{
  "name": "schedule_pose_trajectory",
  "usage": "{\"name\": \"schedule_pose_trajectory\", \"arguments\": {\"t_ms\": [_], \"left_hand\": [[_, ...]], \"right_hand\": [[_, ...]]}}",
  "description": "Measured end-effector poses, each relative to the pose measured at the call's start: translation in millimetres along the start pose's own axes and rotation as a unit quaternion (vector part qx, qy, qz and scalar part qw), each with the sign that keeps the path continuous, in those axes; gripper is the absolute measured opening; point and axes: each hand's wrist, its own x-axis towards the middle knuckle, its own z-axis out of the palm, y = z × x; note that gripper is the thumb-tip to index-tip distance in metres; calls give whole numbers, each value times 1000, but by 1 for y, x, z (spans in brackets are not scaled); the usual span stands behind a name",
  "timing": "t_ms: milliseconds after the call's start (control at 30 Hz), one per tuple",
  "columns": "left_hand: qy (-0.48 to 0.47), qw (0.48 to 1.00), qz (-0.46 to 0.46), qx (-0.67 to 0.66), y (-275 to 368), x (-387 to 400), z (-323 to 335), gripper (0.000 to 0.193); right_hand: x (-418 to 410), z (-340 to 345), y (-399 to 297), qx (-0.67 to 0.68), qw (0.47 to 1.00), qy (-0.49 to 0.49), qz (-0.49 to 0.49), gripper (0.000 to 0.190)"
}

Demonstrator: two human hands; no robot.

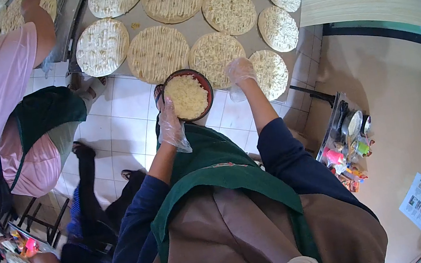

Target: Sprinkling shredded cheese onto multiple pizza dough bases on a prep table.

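Note:
My left hand point(170, 124), in a clear plastic glove, holds a dark round bowl point(209, 90) with a reddish inside at the table's near edge. White grated cheese, or something like it, point(187, 97) fills the bowl. My right hand point(241, 72), gloved too, hangs over the near rim of a round flat dough base point(216, 57). Its fingers are bunched, and whatever they may hold is hidden. Just right of that hand lies another round base point(272, 72) with pale shreds on top. Several more bases, striped with white sauce, cover the grey table point(137, 15).
At the left, a co-worker in a pink top point(0, 82) reaches over another table of bases. A person in dark clothes point(77, 256) is behind them, lower left. A side table point(330, 141) with a pan point(354, 123) and packets stands along the right wall point(401, 109).

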Motion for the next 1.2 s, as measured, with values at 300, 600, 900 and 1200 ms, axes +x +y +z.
{"name": "schedule_pose_trajectory", "arguments": {"t_ms": [300, 600, 900, 1200], "left_hand": [[-29, 986, -25, -162, 35, -17, 15, 68], [-4, 980, -28, -196, 40, -22, 11, 69], [-34, 968, -40, -244, 47, -16, 1, 67], [-48, 975, -13, -218, 66, -2, -7, 65]], "right_hand": [[47, -26, -14, -14, 996, 89, -11, 27], [19, -2, 50, -112, 993, 9, -25, 25], [-30, 18, 32, 73, 993, 92, -17, 20], [31, -14, 21, -50, 993, 110, 16, 25]]}}
